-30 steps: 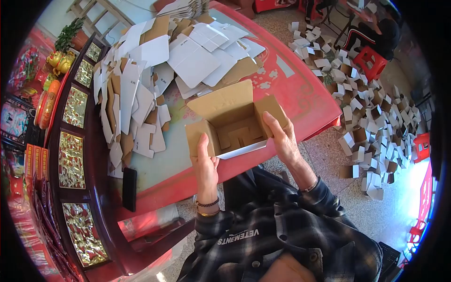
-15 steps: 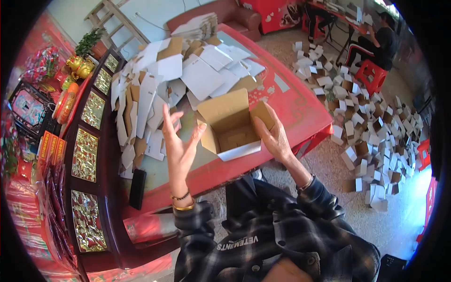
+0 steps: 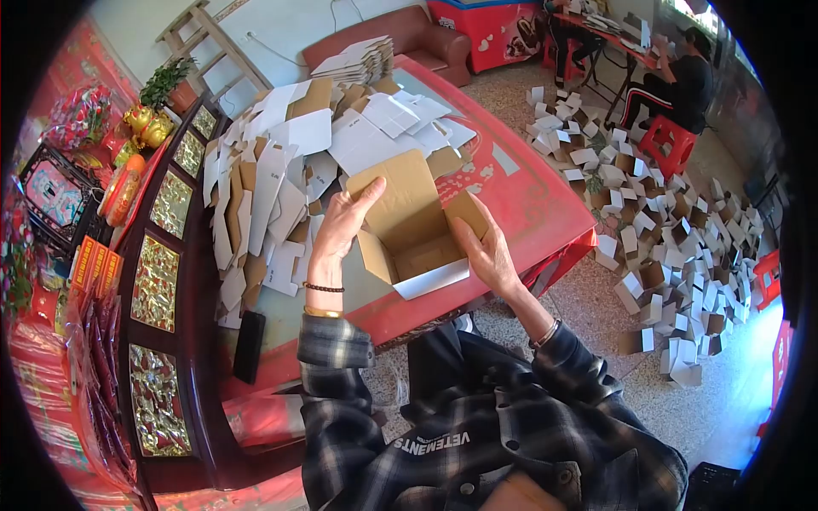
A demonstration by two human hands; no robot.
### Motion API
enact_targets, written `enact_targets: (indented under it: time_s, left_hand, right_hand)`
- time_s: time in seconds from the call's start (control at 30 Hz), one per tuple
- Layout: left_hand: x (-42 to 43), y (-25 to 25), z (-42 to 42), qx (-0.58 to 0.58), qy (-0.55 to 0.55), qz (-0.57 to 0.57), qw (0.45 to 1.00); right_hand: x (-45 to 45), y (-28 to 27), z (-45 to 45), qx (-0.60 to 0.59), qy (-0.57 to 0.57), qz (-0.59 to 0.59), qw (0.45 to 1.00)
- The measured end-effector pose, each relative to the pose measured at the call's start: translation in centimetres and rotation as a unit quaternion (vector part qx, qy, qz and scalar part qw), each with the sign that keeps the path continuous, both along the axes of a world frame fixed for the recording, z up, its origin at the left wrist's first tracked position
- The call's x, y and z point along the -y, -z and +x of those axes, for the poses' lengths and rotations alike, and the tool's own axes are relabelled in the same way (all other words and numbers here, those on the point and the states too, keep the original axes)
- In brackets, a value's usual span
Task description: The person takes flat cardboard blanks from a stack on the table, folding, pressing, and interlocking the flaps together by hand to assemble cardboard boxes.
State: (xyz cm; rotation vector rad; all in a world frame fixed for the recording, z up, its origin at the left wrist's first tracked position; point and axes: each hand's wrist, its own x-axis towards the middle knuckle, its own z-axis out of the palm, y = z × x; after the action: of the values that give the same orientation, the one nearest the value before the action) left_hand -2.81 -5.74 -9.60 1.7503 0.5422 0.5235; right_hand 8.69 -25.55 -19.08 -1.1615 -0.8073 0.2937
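Observation:
An open cardboard box, brown inside and white outside, is held in front of me near the table's edge. My left hand grips the box's tall back flap at its left edge, thumb on the inner face. With my right hand I hold the right side flap, the thumb inside it. The left side flap leans outward, untouched. Behind the box, flat white and brown cardboard pieces lie heaped on the red table.
A black phone lies at the table's left edge beside a dark wooden bench. Many small boxes cover the floor at the right. One person sits on a red stool; another's legs show nearby. A sofa stands behind.
My left hand let go of the left side flap, opened away from the box, then took hold of the back flap. My right hand stayed on the right flap.

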Motion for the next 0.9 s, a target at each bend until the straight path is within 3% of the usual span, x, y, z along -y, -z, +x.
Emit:
enact_targets:
  time_s: [0.13, 0.23, 0.37, 0.53, 0.63, 0.67, 0.77, 0.83, 0.87, 0.9]
  left_hand:
    - [-0.6, 0.0, 0.5, -0.03, -0.005, -0.085, 0.996]
    - [-1.0, 3.0, 2.1, 0.067, -0.065, -0.206, 0.974]
    - [1.1, 2.3, 1.5, 0.153, -0.037, -0.206, 0.966]
    - [0.4, 0.7, -1.0, 0.052, 0.109, -0.129, 0.984]
    - [-0.4, 0.3, -1.5, -0.05, 0.099, -0.05, 0.993]
    - [-0.3, 0.3, -1.7, -0.013, 0.111, -0.012, 0.994]
    - [1.5, 0.5, -1.8, 0.156, 0.006, 0.018, 0.988]
    - [3.6, 1.0, -4.2, 0.154, -0.178, 0.102, 0.967]
    - [3.4, 2.9, -6.1, 0.155, -0.238, 0.055, 0.957]
    - [4.8, 4.6, -7.2, 0.266, -0.276, 0.02, 0.924]
  right_hand:
    - [0.4, -0.3, -0.4, -0.012, 0.0, -0.013, 1.0]
    - [0.1, -0.1, -0.2, 0.019, 0.021, -0.022, 0.999]
    - [0.1, -0.9, -0.7, 0.053, 0.059, -0.042, 0.996]
    - [0.0, -1.3, -1.3, 0.08, 0.098, -0.08, 0.989]
    - [-0.5, -0.4, -0.9, 0.082, 0.084, -0.041, 0.992]
    - [-0.4, -0.4, -0.9, 0.084, 0.079, -0.045, 0.992]
    - [-0.4, -0.4, -0.7, 0.111, 0.113, -0.078, 0.984]
    - [-0.8, 0.5, 0.7, 0.124, 0.14, -0.099, 0.977]
    - [-1.0, 0.9, 1.5, 0.127, 0.152, -0.118, 0.973]
    - [-0.8, 1.3, 2.0, 0.129, 0.163, -0.137, 0.968]
